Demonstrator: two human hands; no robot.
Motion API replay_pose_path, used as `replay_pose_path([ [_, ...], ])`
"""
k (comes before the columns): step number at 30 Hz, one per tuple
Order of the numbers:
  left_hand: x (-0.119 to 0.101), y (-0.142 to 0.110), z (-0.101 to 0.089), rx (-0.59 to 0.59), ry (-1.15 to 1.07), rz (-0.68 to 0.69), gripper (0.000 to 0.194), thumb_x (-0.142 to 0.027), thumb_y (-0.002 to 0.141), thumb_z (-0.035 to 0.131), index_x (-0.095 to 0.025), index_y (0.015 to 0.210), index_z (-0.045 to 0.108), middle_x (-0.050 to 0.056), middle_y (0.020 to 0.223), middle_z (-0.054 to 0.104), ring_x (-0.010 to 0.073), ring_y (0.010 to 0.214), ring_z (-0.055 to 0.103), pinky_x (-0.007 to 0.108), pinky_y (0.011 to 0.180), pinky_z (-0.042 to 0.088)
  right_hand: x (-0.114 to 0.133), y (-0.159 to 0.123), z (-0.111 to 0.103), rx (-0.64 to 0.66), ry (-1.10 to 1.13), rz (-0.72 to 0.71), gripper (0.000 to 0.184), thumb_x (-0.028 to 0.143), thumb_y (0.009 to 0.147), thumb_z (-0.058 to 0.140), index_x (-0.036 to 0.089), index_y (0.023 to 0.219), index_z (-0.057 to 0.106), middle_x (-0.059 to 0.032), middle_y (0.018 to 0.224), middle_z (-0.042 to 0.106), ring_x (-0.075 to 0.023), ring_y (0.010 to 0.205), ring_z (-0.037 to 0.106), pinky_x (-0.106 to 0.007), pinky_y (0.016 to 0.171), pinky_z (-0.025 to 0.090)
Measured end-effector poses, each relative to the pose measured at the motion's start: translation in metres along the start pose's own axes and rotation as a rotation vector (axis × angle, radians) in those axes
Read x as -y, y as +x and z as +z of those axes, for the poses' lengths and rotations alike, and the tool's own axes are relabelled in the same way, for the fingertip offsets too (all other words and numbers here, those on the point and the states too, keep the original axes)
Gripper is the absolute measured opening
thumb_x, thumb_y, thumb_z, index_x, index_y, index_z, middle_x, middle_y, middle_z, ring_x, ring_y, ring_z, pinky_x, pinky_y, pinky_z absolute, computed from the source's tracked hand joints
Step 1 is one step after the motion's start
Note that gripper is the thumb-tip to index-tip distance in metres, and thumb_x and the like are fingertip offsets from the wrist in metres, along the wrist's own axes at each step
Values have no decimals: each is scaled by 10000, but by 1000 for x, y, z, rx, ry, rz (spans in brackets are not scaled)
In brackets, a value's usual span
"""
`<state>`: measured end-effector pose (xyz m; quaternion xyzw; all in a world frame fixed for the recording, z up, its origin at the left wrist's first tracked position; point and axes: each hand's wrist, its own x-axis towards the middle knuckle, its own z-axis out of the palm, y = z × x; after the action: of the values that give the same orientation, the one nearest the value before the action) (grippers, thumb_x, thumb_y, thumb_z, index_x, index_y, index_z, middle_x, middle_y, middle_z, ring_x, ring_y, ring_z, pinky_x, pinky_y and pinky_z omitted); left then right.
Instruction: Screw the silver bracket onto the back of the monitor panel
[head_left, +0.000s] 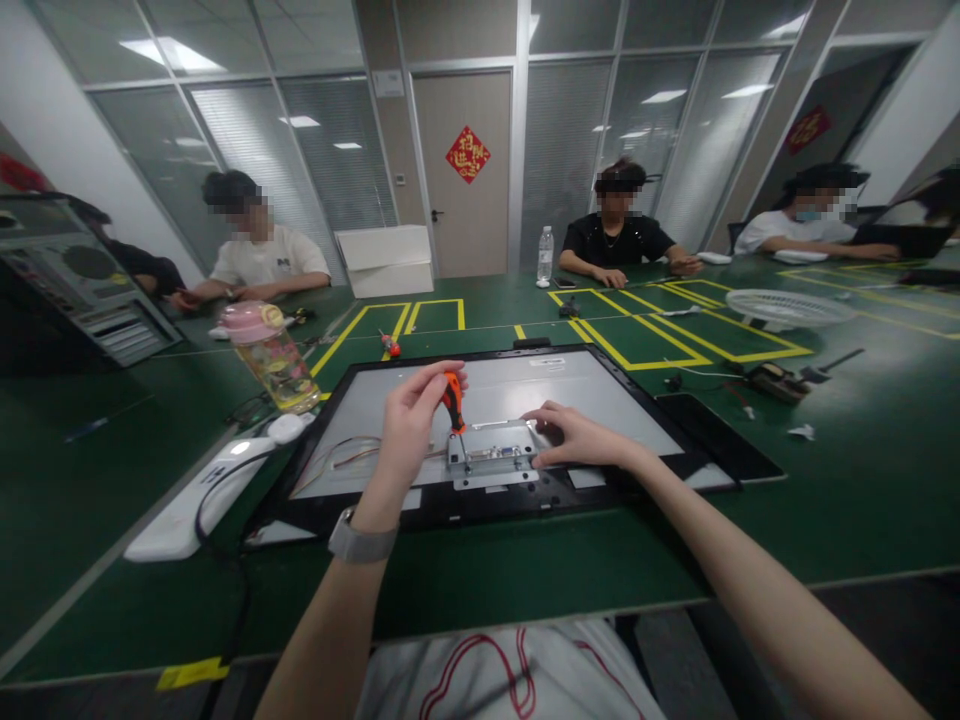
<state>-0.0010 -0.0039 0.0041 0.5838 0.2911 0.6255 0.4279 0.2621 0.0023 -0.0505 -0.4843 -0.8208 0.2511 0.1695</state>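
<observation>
A flat monitor panel (600, 385) in a black frame lies face down on the green table in front of me. A small metal circuit cover (495, 455) sits near its front edge. My left hand (412, 420) is closed round an orange-handled screwdriver (452, 398), held upright with its tip on the left end of the metal cover. My right hand (577, 440) lies with fingers spread on the right end of that cover, pressing it flat. Thin coloured wires (345, 455) run across the panel to the left.
A pink-lidded bottle (270, 355) and a white plastic part (195, 500) with a black cable lie at left. A second screwdriver (390, 345), a fan grille (787, 305), small tools and a water bottle (545, 255) are further back. Several people sit across the table.
</observation>
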Motion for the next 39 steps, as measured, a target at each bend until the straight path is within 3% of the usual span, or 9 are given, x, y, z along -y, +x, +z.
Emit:
replay_pose_path([
  [5, 0, 2, -1, -114, 167, 93, 142, -264, 749, 706, -179, 851, 754, 41, 875, 701, 135, 792, 619, 224, 710, 490, 1, 0, -1, 3, -9, 5, 683, 521, 720, 752, 228, 1305, 555, -82, 1104, 546, -276, 1007, 557, -409, 902, 451],
  [9, -5, 1, 1, -55, -98, -16, 248, -280, 807, 579, -149, 928, 752, 107, 1081, 718, 202, 953, 665, 314, 830, 520, -1, 0, 0, -6, -6, -8, 677, 508, 715, 764, 234, 1299, 559, -74, 1089, 549, -271, 1001, 565, -413, 909, 452],
  [12, -6, 0, 3, -20, -143, -65, 251, -263, 788, 617, -145, 974, 739, 107, 1028, 737, 206, 930, 686, 345, 870, 520, -3, 1, 1, -9, -9, -20, 679, 504, 717, 766, 225, 1301, 558, -76, 1086, 550, -271, 1006, 563, -418, 919, 447],
  [18, 0, 0, 2, -83, 169, 80, 162, -260, 715, 742, -169, 849, 734, 30, 817, 705, 129, 722, 634, 240, 707, 512, -1, 0, 1, -1, -7, 5, 689, 529, 712, 758, 238, 1303, 557, -75, 1098, 549, -280, 1021, 550, -428, 928, 444],
  [22, 1, 0, 0, -53, 91, 80, 220, -316, 842, 596, -163, 913, 737, 84, 989, 721, 182, 892, 669, 297, 828, 517, 0, -1, 0, -4, -3, 14, 703, 548, 703, 754, 248, 1307, 557, -75, 1109, 553, -284, 1028, 548, -432, 937, 443],
  [26, -2, 0, 1, -46, 128, 60, 199, -312, 809, 645, -168, 924, 720, 55, 870, 707, 165, 801, 657, 286, 759, 520, 3, -1, -1, 1, -2, 18, 677, 528, 713, 750, 251, 1302, 562, -76, 1119, 552, -283, 1034, 551, -425, 935, 445],
  [33, -9, -4, 7, -193, 435, 281, 90, -242, 712, 755, -192, 718, 680, -6, 763, 549, 109, 670, 517, 239, 666, 457, 0, 0, 0, 2, 13, 3, 690, 529, 713, 755, 239, 1306, 555, -77, 1105, 544, -274, 1013, 558, -418, 911, 460],
  [36, -9, -5, 8, -151, 431, 255, 62, -255, 762, 708, -197, 785, 710, 12, 806, 573, 122, 709, 533, 249, 688, 458, -1, 0, 0, 7, 16, 1, 680, 527, 716, 754, 245, 1303, 559, -78, 1104, 540, -277, 1018, 556, -417, 907, 461],
  [39, -6, -4, 6, -43, 289, 158, 190, -281, 846, 597, -190, 968, 710, 41, 873, 635, 145, 771, 585, 268, 731, 478, 0, 0, -1, 6, 10, 0, 685, 541, 715, 751, 255, 1306, 556, -75, 1096, 543, -277, 1012, 553, -425, 910, 458],
])
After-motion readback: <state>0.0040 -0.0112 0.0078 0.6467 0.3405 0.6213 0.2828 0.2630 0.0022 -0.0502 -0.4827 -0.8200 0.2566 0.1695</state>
